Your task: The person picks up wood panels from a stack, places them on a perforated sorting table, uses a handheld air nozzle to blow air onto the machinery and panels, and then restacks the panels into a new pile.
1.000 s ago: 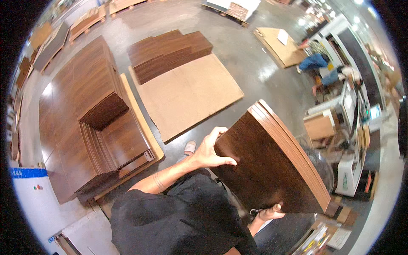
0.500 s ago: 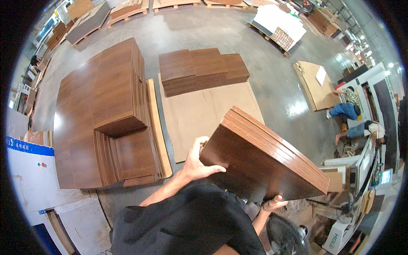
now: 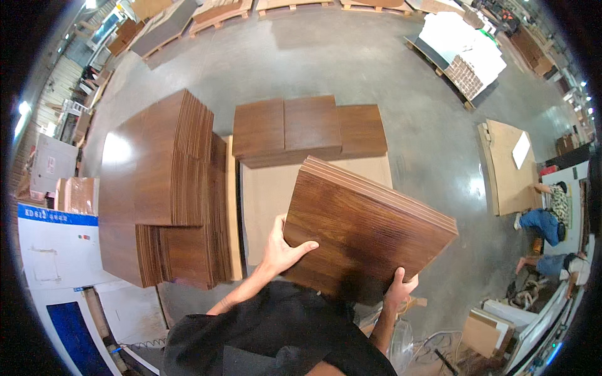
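Between my two hands I carry a small stack of dark brown wood-grain boards (image 3: 357,235), tilted so that its broad face shows and its layered edge runs along the far side. My left hand (image 3: 280,252) grips the stack's left edge, thumb on the face and fingers hidden behind it. At the lower right corner my right hand (image 3: 400,289) is closed on the boards, its thumb on the face too. Beyond them, low piles of matching boards (image 3: 311,123) sit at the far end of a tan base sheet (image 3: 262,200), partly hidden by the boards I hold.
A tall, stepped pile of brown boards (image 3: 141,169) stands to the left. A white and blue cabinet (image 3: 59,250) is at the near left. Two people (image 3: 549,219) work by machinery at the right, beside a tan panel stack (image 3: 505,169). Farther back stands a white-covered pallet load (image 3: 461,53).
The held boards have moved left and turned, with more of their broad face toward me. My right thumb now lies on that face. Most of the surroundings have shifted rightward in view.
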The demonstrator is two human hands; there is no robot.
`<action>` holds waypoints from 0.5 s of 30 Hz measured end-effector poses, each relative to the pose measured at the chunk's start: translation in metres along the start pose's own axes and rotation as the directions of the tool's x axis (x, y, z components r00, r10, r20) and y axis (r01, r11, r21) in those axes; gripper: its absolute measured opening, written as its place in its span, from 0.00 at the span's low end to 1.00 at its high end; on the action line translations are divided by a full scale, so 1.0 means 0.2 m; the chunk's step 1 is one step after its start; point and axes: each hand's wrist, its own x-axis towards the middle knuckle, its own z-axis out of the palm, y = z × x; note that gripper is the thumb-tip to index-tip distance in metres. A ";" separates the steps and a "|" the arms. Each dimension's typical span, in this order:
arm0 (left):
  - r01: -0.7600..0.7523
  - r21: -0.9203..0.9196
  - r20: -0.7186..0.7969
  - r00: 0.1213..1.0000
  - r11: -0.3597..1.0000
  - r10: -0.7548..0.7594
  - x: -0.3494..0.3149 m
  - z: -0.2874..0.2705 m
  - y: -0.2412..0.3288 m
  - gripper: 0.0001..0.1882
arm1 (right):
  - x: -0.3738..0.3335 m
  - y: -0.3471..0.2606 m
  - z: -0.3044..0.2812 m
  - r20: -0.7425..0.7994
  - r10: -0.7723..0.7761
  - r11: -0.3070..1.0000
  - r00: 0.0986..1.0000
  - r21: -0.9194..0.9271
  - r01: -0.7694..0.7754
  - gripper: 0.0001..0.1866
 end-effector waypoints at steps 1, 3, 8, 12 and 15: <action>-0.008 0.021 -0.016 1.000 1.000 0.008 0.09 0.06 0.05 0.45 | 0.16 -0.08 0.01 0.101 0.081 0.996 0.992 -0.053 -0.076 0.42; 0.198 0.084 -0.054 0.979 0.976 -0.194 0.26 0.21 0.15 0.44 | 0.43 -0.24 0.11 0.016 0.204 0.974 0.979 -0.107 -0.201 0.36; 0.298 0.249 -0.092 0.954 0.922 -0.284 0.61 0.40 0.38 0.40 | 0.90 -0.45 0.18 -0.028 0.388 0.894 0.921 -0.231 -0.384 0.37; 0.365 0.231 -0.163 0.928 0.902 -0.334 0.82 0.44 0.43 0.43 | 1.20 -0.54 0.32 0.071 0.500 0.853 0.863 -0.208 -0.478 0.38; 0.411 0.181 -0.243 0.899 0.893 -0.364 0.98 0.42 0.41 0.38 | 1.41 -0.59 0.46 0.118 0.581 0.799 0.805 -0.273 -0.536 0.38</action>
